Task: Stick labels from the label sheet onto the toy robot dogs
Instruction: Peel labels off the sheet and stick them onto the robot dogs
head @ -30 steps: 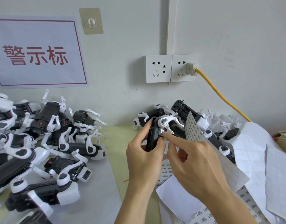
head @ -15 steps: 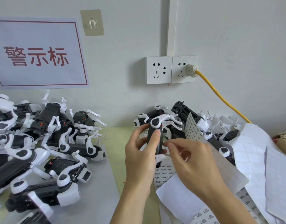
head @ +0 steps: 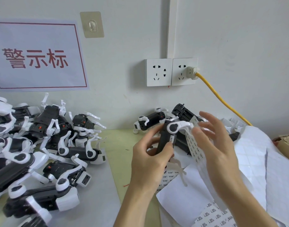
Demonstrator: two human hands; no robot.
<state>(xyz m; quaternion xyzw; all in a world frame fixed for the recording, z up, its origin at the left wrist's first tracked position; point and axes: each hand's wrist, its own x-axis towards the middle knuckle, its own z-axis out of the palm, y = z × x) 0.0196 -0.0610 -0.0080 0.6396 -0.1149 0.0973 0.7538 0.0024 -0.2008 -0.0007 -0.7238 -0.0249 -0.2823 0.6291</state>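
Two bare hands work low in our view: our left hand (head: pixel 150 158) curls its fingers and thumb round a black toy robot dog with white plastic legs (head: pixel 167 140), held upright above the table, a small white label (head: pixel 172 138) already stuck on its side just beside our thumb tip. Our right hand (head: pixel 217 145) hovers just right of the dog with fingers spread and relaxed, touching nothing we can see. Under and behind that hand lies a white label sheet printed with rows of small dark labels (head: pixel 195 145), one strip curling up beside the dog; more loose white sheets (head: pixel 263 161) are heaped to the right, where a brown cardboard box (head: pixel 286 143) shows only its corner, its contents hidden. A bare strip of pale green tabletop (head: pixel 119 145) stays open between our hands and a heap of black-and-white toy dogs on the grey mat at left (head: pixel 42 153), too tangled for us to count. Further back, at least two more toy dogs (head: pixel 157 120) lie against the white wall, below two white sockets (head: pixel 171 72), one taking a yellow cable (head: pixel 222 102). One red-lettered paper sign (head: pixel 37 58) hangs at left.
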